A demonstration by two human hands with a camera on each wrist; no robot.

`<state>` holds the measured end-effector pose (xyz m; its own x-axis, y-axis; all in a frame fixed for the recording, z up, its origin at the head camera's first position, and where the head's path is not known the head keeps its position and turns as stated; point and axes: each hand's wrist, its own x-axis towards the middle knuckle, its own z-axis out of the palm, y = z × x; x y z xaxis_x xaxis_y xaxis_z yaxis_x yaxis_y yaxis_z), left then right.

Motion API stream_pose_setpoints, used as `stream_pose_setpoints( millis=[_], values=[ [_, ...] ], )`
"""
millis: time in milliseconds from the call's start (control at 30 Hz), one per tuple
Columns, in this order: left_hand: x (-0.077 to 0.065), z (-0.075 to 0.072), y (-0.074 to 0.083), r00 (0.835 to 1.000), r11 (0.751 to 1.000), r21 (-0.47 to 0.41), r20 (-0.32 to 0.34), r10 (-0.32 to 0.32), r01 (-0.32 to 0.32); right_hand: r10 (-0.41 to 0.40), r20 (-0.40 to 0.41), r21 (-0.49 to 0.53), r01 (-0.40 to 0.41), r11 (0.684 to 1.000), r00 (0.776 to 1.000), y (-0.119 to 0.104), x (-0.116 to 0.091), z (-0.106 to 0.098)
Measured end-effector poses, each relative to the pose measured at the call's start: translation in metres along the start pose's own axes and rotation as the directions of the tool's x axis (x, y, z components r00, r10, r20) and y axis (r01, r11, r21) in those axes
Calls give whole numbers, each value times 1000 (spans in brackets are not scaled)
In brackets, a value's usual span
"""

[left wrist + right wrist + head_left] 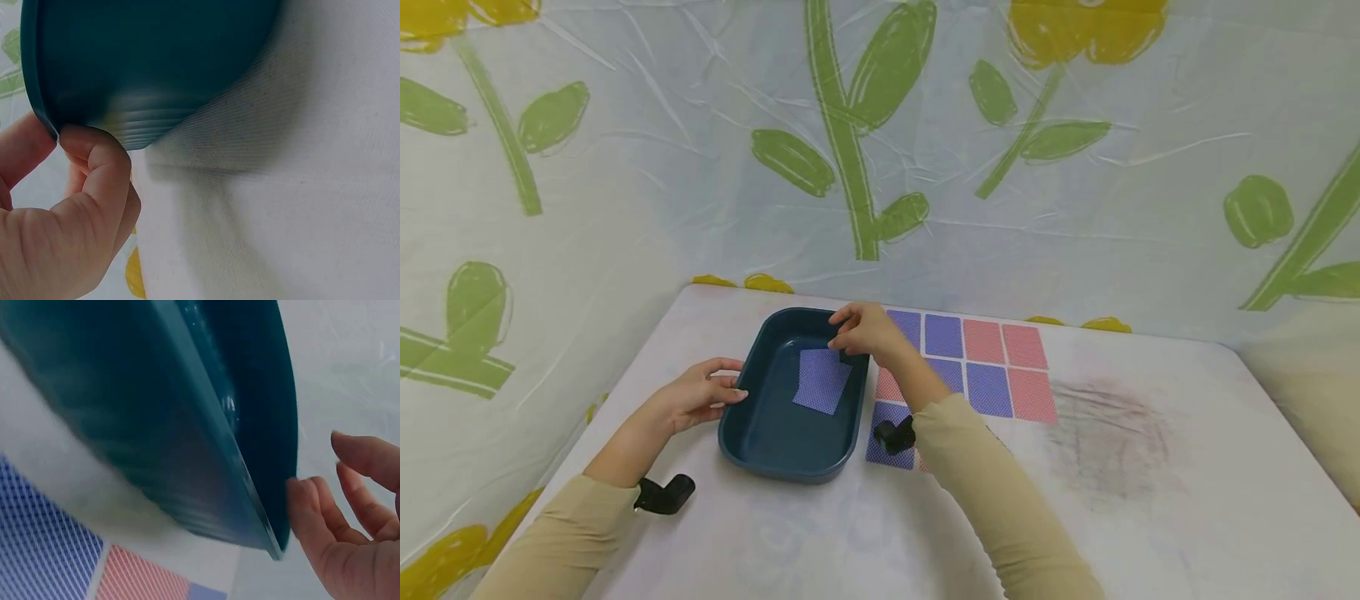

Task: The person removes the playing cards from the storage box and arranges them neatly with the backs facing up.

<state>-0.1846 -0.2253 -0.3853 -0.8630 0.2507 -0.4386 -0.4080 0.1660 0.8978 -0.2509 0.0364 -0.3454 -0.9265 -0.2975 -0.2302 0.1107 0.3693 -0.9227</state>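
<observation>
A dark teal plastic tub (pixel 797 464) is in front of me in the head view, and overlapping playing cards (pixel 822 382) with blue patterned backs lie on its floor. My left hand (pixel 703 392) pinches the tub's left rim between thumb and fingers, which the left wrist view shows from close by. Over the far right corner is my right hand (pixel 868 332), its fingers parted and holding nothing. In the right wrist view, a fingertip of that hand (pixel 350 525) is right at the rim of the tub (pixel 206 419).
Right of the tub, blue-backed cards (pixel 988 390) and red-backed cards (pixel 1032 395) lie in rows on the white table (pixel 1217 467), some hidden by my right arm. A dark smudge (pixel 1108 437) marks the cloth. A flower-printed curtain (pixel 700 167) hangs behind the table.
</observation>
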Motion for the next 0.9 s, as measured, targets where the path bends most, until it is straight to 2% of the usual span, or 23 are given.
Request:
stream_pose_setpoints(
  millis=[233, 467, 567, 667, 733, 800, 900],
  values=[
    [1, -1, 1, 1000, 1000, -2, 8, 0, 0, 32, -36, 3, -32, 999, 999, 8, 13, 18],
    [-2, -3, 2, 1000, 1000, -5, -16, -9, 8, 60, -57, 45, -57, 997, 997, 4, 19, 26],
    [-2, -2, 1, 1000, 1000, -8, -10, -11, 11, 56, -68, 17, -55, 998, 996, 3, 20, 31],
    [-1, -1, 0, 1000, 1000, -13, -16, -16, 16, 35, -79, -103, -43, 994, 996, 5, 21, 39],
    [-1, -1, -1, 1000, 1000, -16, -23, -21, 20, 23, -83, -215, -41, 976, 996, 6, 20, 45],
    [0, 0, -1, 999, 1000, -14, -23, -22, 22, 11, -89, -331, -40, 943, 996, 9, 20, 50],
    [1, 2, 1, 1000, 1000, -10, -21, -22, 21, -5, -85, -513, -40, 857, 996, 15, 23, 56]
  ],
)
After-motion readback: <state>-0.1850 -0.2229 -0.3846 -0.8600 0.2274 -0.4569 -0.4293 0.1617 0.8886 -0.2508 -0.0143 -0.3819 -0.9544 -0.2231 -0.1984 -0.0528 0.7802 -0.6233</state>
